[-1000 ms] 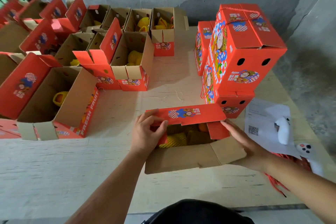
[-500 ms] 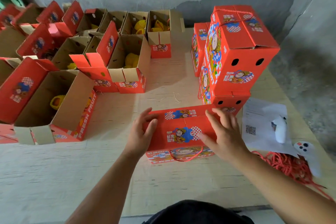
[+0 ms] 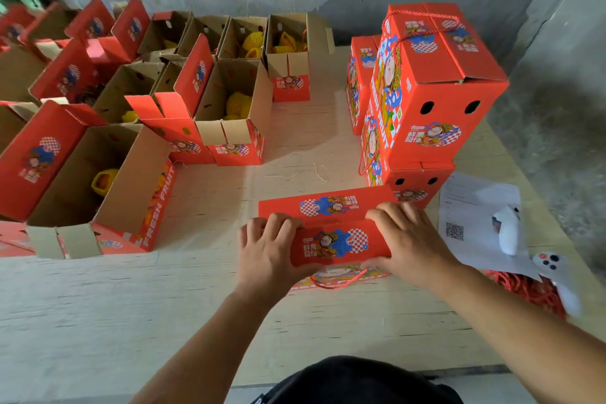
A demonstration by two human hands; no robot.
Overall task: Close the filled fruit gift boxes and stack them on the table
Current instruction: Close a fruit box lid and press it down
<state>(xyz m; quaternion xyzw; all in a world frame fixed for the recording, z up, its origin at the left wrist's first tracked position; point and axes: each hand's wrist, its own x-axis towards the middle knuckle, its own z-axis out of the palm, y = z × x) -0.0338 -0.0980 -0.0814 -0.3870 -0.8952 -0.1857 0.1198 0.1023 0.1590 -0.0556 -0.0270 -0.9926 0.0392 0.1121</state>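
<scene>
Gift box, 2 hands pressing flaps

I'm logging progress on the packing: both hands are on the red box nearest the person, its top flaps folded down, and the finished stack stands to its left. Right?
Not quite. In the head view the stack of closed boxes stands to the right of the red box, behind it; the open boxes are on the left. The rest holds: the left hand and right hand are on it, flaps folded down.

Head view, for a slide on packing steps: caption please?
Both hands, left hand and right hand, press down the top flaps of a red fruit gift box beside stacked closed boxes.
</scene>
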